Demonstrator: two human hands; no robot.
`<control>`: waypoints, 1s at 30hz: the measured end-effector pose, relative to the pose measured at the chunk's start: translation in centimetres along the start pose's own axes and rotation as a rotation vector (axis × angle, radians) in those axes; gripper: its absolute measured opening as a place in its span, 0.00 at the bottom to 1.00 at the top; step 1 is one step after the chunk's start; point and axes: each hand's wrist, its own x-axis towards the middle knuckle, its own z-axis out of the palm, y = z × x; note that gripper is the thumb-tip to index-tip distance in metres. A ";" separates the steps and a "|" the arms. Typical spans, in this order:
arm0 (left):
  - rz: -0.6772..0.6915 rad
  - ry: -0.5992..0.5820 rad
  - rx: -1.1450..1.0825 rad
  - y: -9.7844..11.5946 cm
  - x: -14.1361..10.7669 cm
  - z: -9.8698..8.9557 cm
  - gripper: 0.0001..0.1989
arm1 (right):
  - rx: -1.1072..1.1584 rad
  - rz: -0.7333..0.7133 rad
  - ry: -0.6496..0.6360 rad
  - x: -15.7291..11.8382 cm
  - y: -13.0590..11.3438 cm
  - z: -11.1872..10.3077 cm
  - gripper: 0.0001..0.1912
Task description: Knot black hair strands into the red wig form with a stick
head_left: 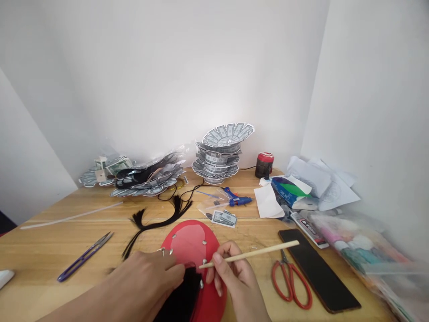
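Observation:
A red oval piece [191, 232] with a lighter red panel and several shiny metal studs lies in front of me. Over its lower part spreads a black hair-like piece [177, 299]. My left hand [150, 273] reaches across from the left, fingers curled and closed at the upper edge of the black piece; their tips are partly hidden. Between the thumb and fingers of my right hand [234, 277] is a thin wooden stick [264, 252], its left end at the black piece's top edge. Other right-hand fingers touch the red piece's right side.
Red-handled scissors [291, 281] and a phone [318, 268] lie right. Purple snips [83, 259] and a black hair strand [157, 223] are left. Behind are a blue glue gun [237, 198] and stacked banknote-print paper plates [217, 156]. A plastic bag [368, 250] fills the right edge.

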 end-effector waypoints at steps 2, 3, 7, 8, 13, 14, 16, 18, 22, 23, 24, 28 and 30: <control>-0.008 -0.017 -0.032 0.6 0.5 -0.1 0.15 | 0.002 0.012 0.006 0.0 0.0 -0.1 0.25; -0.012 -0.023 -0.048 0.8 0.8 0.0 0.16 | -0.001 0.017 0.009 0.0 0.0 -0.1 0.25; -0.028 -0.036 -0.116 0.9 1.1 0.6 0.18 | -0.057 0.017 -0.027 0.1 0.2 -0.6 0.25; -0.030 -0.038 -0.136 0.7 0.8 0.6 0.18 | -0.073 0.017 -0.039 0.2 0.2 -0.7 0.25; -0.011 -0.145 -0.239 -1.1 -0.7 0.5 0.17 | -0.088 0.006 -0.064 0.4 0.6 -1.2 0.25; -0.020 -0.169 -0.254 -1.5 -0.9 0.5 0.17 | -0.084 0.007 -0.071 0.5 0.7 -1.3 0.25; -0.057 -0.194 -0.292 -2.0 -1.0 0.6 0.16 | -0.074 0.012 -0.084 0.6 1.0 -1.5 0.24; -0.106 -0.196 -0.341 -2.4 -1.0 0.8 0.18 | -0.065 0.018 -0.090 0.6 1.0 -1.6 0.24; -0.250 -0.189 -0.404 -2.9 -1.2 1.3 0.23 | -0.056 0.031 -0.063 0.3 0.5 -1.2 0.25; -0.278 -0.190 -0.414 -3.0 -1.3 1.4 0.23 | -0.051 0.036 -0.039 0.2 0.2 -1.0 0.25; -0.298 -0.191 -0.426 -3.0 -1.4 1.4 0.23 | -0.045 0.041 -0.011 0.0 0.0 -0.7 0.26; -0.332 -0.193 -0.492 -3.2 -1.3 1.5 0.25 | -0.060 0.036 0.066 -0.6 -0.4 0.1 0.26; -0.334 -0.174 -0.539 -3.1 -1.2 1.7 0.25 | -0.082 0.003 0.085 -0.8 -0.1 0.3 0.25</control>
